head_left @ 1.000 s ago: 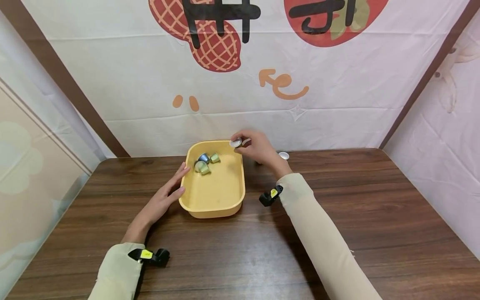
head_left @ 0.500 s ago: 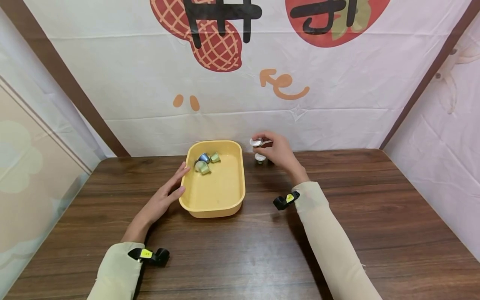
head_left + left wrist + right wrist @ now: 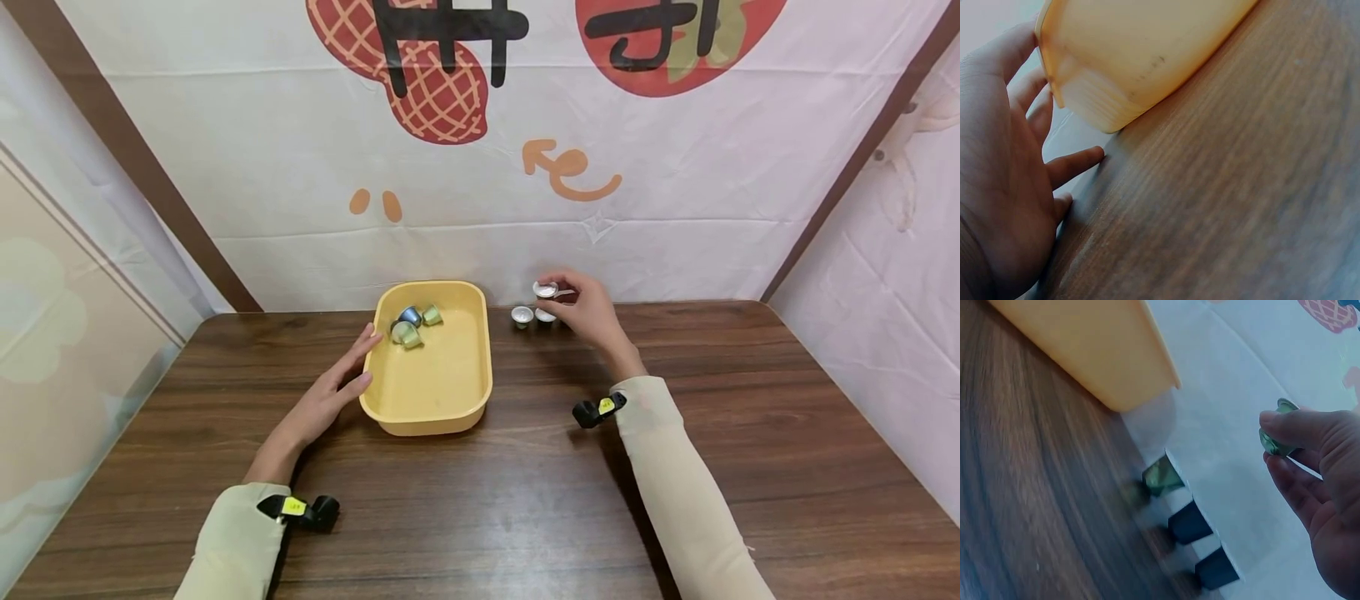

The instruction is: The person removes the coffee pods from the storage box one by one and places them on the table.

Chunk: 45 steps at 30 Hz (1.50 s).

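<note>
My right hand (image 3: 590,312) pinches a green coffee capsule (image 3: 1276,439) between thumb and fingers, its silver lid facing up in the head view. Below the hand, a row of capsules stands on the table, lids up. The right wrist view shows a green capsule (image 3: 1164,477) nearest the tub, then a dark blue capsule (image 3: 1190,524) and another dark capsule (image 3: 1216,570). My left hand (image 3: 324,406) rests its extended fingers against the left side of a yellow tub (image 3: 431,387). Inside the tub, green capsules (image 3: 432,315) and a blue capsule (image 3: 410,315) lie jumbled toward the far left.
The brown wooden table (image 3: 480,517) spreads in front of and around the tub. A white printed cloth (image 3: 465,200) hangs upright behind the table's far edge, close to the capsule row. Black straps with small devices (image 3: 303,510) sit on both wrists.
My right hand has moved right from the tub's far right rim, carrying the pinched capsule above the standing row, more of which shows now. The left hand and tub stay put.
</note>
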Tool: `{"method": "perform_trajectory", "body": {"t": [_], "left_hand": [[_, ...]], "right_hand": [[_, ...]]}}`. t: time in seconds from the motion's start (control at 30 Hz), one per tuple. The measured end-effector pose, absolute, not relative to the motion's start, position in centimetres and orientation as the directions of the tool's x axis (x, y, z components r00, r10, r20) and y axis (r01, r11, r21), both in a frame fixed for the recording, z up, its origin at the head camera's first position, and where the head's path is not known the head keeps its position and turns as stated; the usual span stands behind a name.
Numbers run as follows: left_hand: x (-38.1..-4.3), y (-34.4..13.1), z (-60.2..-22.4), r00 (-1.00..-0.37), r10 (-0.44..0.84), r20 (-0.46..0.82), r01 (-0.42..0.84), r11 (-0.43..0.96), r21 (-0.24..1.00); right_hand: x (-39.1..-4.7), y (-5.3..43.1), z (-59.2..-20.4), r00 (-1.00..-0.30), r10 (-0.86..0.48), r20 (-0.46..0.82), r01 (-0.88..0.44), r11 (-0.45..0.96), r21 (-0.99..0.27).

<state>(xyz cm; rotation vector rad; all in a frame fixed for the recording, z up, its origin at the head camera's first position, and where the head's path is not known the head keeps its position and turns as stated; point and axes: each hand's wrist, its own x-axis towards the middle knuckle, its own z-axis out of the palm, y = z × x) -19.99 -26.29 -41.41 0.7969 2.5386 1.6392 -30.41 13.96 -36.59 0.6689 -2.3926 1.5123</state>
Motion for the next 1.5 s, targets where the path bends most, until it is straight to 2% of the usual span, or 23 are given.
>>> {"method": "perform_trajectory", "body": {"t": [0.37, 0.63, 0.83, 1.5], "left_hand": [[-20.0, -25.9, -40.7, -0.873, 0.418, 0.249, 0.401, 0.327, 0.856], [-20.1, -26.1, -40.8, -0.878, 0.409, 0.247, 0.398, 0.339, 0.853], [-20.1, -26.0, -41.1, -0.880, 0.407, 0.244, 0.395, 0.342, 0.853], [-20.1, -25.9, -41.4, -0.879, 0.410, 0.242, 0.390, 0.329, 0.860]], "right_hand": [[-30.4, 16.7, -36.1, -0.903, -0.119, 0.412, -0.420, 0.441, -0.793], [-30.8, 18.0, -36.6, -0.920, -0.042, 0.391, -0.374, 0.399, -0.837], [-31.2, 19.0, -37.8, -0.911, -0.036, 0.412, -0.388, 0.420, -0.820], [-31.8, 20.9, -41.7, -0.963, -0.020, 0.269, -0.237, 0.540, -0.808]]}}
